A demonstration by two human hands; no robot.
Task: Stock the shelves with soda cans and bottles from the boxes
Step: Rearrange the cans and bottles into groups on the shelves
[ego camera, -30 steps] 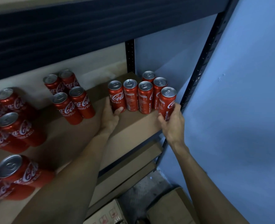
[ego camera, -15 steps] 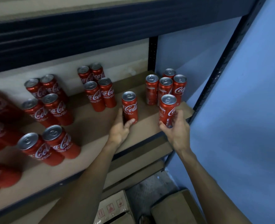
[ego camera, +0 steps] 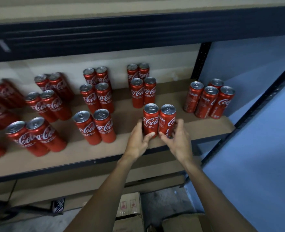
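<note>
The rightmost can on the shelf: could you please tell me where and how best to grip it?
Probably the can's upper wall, from the front right: it stands upright, a neighbouring can crowds its left, front and right sides are free.

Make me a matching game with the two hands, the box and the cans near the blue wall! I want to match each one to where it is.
Things:
1. left hand
2. right hand
3. cardboard box
4. four-can group

Places:
A. on the floor, below the shelf
B. at the shelf's right end, with no hand on it
C. gripping the left front can
D. gripping the right front can

Pairs: 1-C, 2-D, 3-A, 4-B
</note>
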